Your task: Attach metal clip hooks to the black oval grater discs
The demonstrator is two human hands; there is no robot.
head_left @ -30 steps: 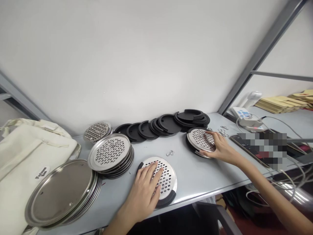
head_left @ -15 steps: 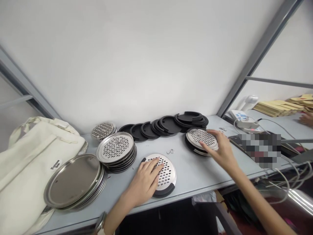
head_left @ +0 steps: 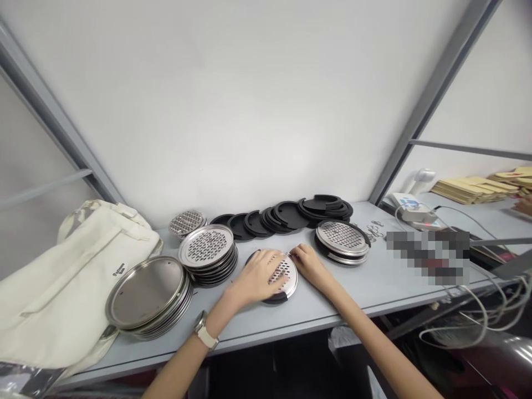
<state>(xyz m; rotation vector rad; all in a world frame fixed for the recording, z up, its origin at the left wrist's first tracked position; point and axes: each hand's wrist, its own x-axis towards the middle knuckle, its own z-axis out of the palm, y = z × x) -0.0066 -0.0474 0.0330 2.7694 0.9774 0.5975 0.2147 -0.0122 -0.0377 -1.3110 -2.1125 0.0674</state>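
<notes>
My left hand (head_left: 258, 280) lies with fingers spread on a round perforated metal grater disc (head_left: 291, 275) that has a black rim piece beneath it. Beside that disc's upper right edge is my right hand (head_left: 306, 262), its fingers pinched round a small metal piece (head_left: 290, 254), probably a ring clip. To the right, perforated discs (head_left: 341, 237) are stacked on black holders. Left of my hands stand a stack of grater discs (head_left: 206, 246), a smaller stack (head_left: 187, 221) behind it, and a stack of plain metal lids (head_left: 145, 291).
Black round holders (head_left: 291, 215) lie overlapping along the wall. Small metal clips (head_left: 374, 230) are at the right. A cream bag (head_left: 83, 271) covers the left end. Farther right are a white device (head_left: 409, 206), cables, wooden boards (head_left: 461, 188) and another person's hand (head_left: 524, 206).
My right hand has left the right-hand stack and moved left to the disc under my left hand, its fingers now closed. More clips show at the right.
</notes>
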